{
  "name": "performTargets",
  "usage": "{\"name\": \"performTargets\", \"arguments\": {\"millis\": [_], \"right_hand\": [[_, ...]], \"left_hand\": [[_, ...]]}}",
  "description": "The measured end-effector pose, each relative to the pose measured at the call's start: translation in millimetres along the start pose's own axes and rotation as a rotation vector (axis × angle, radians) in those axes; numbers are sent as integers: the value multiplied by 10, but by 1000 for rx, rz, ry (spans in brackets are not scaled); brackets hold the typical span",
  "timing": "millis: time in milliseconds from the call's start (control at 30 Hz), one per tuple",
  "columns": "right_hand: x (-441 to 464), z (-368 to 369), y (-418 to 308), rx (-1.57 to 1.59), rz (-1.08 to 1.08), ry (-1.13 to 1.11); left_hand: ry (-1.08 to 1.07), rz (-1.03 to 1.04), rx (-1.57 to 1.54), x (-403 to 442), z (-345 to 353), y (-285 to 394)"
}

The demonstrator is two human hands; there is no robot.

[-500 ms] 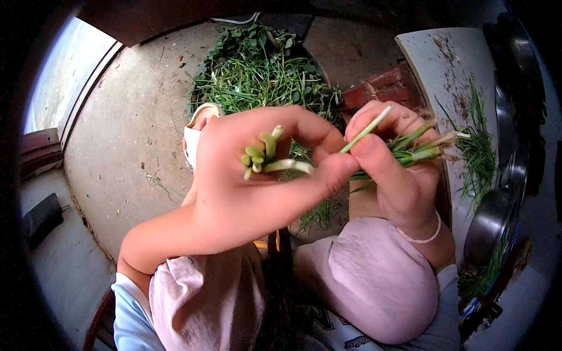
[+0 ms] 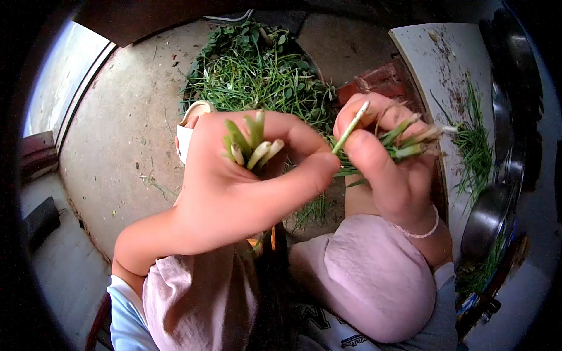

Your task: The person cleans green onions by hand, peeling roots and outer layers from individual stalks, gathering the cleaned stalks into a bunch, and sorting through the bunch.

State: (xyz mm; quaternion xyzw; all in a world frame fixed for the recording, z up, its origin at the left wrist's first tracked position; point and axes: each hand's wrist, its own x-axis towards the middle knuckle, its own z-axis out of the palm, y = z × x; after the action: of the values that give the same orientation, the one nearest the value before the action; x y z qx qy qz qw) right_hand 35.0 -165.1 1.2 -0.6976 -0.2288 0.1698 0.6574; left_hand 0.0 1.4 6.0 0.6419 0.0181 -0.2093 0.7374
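My left hand [image 2: 234, 175] is curled round several cleaned green stalks [image 2: 252, 140], their pale cut ends pointing up at me. Its thumb and forefinger tips touch the lower end of a single thin white-and-green stalk [image 2: 353, 126]. That stalk is pinched between the thumb and forefinger of my right hand [image 2: 386, 164]. Inside the right hand's fingers lies a bunch of stalks with brown, rooty ends [image 2: 415, 137], pointing right. The green leaves of this bunch show between the two hands.
A large heap of green leafy plants [image 2: 257, 76] lies on the concrete floor [image 2: 129, 117] ahead. On the right, a white board [image 2: 410, 41] carries dirt and grass-like greens [image 2: 473, 140], beside a metal bowl [image 2: 486, 225]. Red bricks [image 2: 380, 82] stand near the board.
Both hands have shifted slightly left. The stalks in my left hand now stand more upright and closer together. The single stalk is still pinched in my right hand.
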Motion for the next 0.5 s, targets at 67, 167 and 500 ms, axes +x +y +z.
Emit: {"name": "performTargets", "arguments": {"millis": [67,167,500], "right_hand": [[7,-27,20,-17,1,70],[18,-26,-13,85,87,286],[7,-117,85,185,65,320]], "left_hand": [[36,94,36,3,14,-78],[12,80,103,11,-9,-69],[93,96,51,25,-13,-121]]}}
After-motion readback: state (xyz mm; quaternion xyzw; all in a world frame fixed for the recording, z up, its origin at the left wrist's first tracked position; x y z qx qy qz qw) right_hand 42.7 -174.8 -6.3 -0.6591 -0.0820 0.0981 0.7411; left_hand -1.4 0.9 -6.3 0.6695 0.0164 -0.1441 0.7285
